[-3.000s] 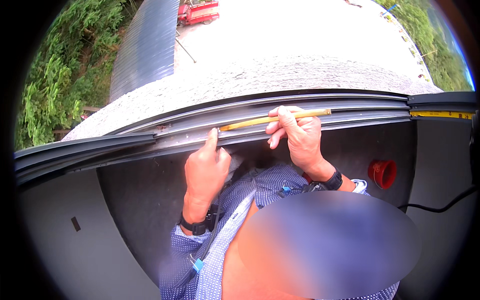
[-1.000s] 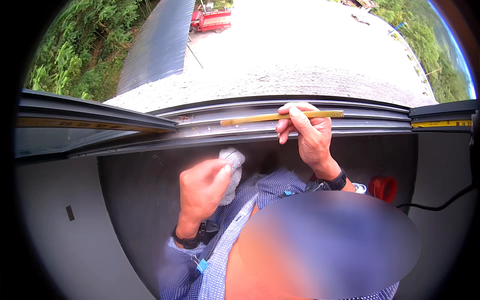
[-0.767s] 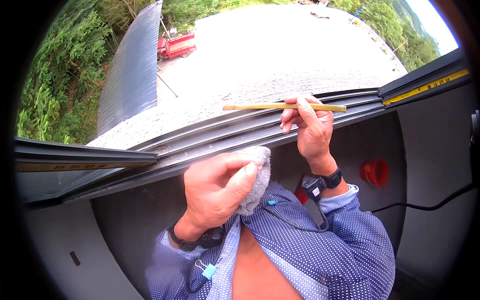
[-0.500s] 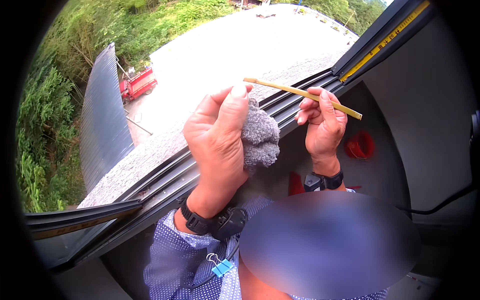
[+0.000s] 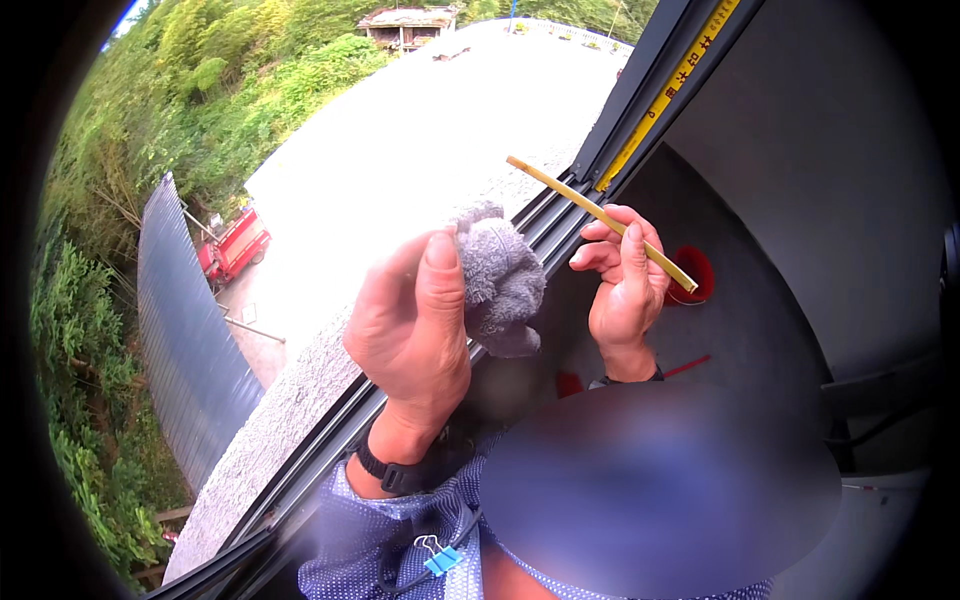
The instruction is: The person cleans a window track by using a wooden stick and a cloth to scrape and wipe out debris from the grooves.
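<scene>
My left hand (image 5: 415, 325) pinches a fluffy grey cloth (image 5: 508, 280) between thumb and fingers, and its bulk bunches out to the right of the hand. Between the thumb and fingers of my right hand (image 5: 628, 290) is a thin, flat bamboo strip (image 5: 565, 190). The strip slants from its far tip at upper left down to its near end beside my right wrist. Its far tip is apart from the cloth. Both hands are raised over a dark metal window track (image 5: 340, 420).
A window frame (image 5: 640, 85) with a yellow printed strip rises at upper right. Inside, a red bucket (image 5: 708, 268) stands on the dark floor. Outside lie a rough pale ledge (image 5: 265, 460), a corrugated metal roof (image 5: 185, 330), a red cargo vehicle (image 5: 240, 245) and green trees.
The view has turned, shifting the outdoor scene left and down. The bamboo strip now slopes more steeply. My left hand has shifted left and down in view, and the cloth has changed shape.
</scene>
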### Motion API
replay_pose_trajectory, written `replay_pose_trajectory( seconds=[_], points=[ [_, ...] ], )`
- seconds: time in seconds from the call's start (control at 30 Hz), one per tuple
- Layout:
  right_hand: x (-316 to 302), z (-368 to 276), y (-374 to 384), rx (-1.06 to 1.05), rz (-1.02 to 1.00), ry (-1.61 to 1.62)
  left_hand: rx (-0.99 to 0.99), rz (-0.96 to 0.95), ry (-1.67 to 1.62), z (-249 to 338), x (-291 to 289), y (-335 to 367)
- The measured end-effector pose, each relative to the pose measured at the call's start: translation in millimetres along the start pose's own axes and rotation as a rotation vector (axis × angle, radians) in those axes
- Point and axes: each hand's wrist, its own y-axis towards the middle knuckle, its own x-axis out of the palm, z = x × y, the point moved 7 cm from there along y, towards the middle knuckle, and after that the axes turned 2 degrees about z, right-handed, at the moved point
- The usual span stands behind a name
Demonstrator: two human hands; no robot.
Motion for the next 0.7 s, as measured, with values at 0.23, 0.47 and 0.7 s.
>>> replay_pose_trajectory(
  seconds=[0.23, 0.47, 0.7],
  points=[
    [46.6, 36.1, -13.2, 0.113, -0.190, 0.049, -0.231, -0.548, 0.845, -91.3, -61.8, -65.7],
    [113.2, 57.9, -78.5, 0.205, -0.441, 0.094, -0.073, -0.570, 0.948, -66.3, -89.2, -82.9],
    [135.0, 99.7, -119.5, 0.046, -0.685, 0.019, -0.103, -0.287, 1.011, -27.1, -165.7, -109.8]
  ],
)
